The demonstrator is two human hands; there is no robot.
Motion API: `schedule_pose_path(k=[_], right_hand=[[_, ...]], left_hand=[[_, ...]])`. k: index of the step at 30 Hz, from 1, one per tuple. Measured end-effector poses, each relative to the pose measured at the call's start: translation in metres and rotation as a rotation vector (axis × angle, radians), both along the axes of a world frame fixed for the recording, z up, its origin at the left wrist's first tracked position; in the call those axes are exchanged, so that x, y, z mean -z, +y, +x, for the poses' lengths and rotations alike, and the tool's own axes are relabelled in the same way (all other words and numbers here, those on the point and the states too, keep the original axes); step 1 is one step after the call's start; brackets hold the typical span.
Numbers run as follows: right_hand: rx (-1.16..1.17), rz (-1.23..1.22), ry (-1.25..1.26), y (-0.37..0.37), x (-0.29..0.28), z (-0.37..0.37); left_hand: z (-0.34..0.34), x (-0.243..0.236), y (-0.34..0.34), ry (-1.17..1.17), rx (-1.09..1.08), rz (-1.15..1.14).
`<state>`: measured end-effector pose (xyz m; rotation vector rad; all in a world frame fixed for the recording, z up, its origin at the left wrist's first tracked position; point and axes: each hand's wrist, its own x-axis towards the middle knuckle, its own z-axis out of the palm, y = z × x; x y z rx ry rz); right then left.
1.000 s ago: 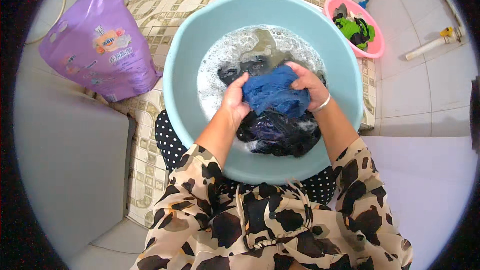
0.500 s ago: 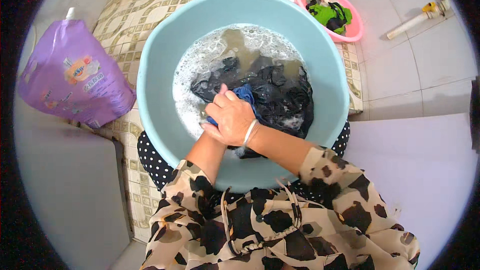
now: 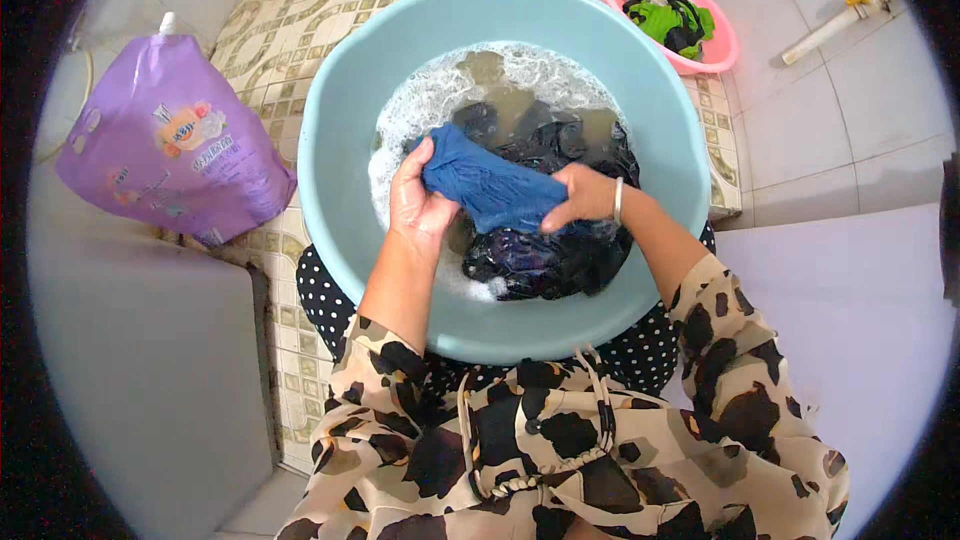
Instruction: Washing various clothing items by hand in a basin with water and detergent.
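Note:
A wet blue cloth garment (image 3: 492, 183) is stretched between my two hands, above the water. My left hand (image 3: 418, 198) grips its left end, thumb upward. The right end is pinched in my right hand (image 3: 583, 197), which has a pale bangle at the wrist. Beneath them, dark wet clothes (image 3: 555, 265) lie bunched in soapy water inside a large light-blue basin (image 3: 500, 332). White suds (image 3: 420, 95) ring the water's far and left sides. The exact kind of blue garment cannot be made out.
A purple spouted detergent pouch (image 3: 175, 140) stands left of the basin. At the far right, a pink basin (image 3: 722, 58) holds green, black and grey clothes. A pipe with a yellow fitting (image 3: 835, 35) juts from the right wall. Grey and white panels flank me.
My hands were pressed together, right over left, around the bunched blue cloth. They have since moved apart, and the cloth is now spread between them.

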<state>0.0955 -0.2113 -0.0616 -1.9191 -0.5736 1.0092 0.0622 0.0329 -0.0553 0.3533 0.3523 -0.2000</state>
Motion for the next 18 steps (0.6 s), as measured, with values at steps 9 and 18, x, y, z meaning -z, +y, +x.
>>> schedule_pose_path(k=[9, 18], right_hand=[[0.804, 0.684, 0.133, 0.061, -0.015, -0.007], [0.854, 0.022, -0.631, 0.076, -0.007, -0.004]], left_hand=[[-0.011, 0.005, -0.053, 0.293, 0.089, -0.022], [-0.011, 0.002, -0.081, 0.357, 0.172, 0.196]])
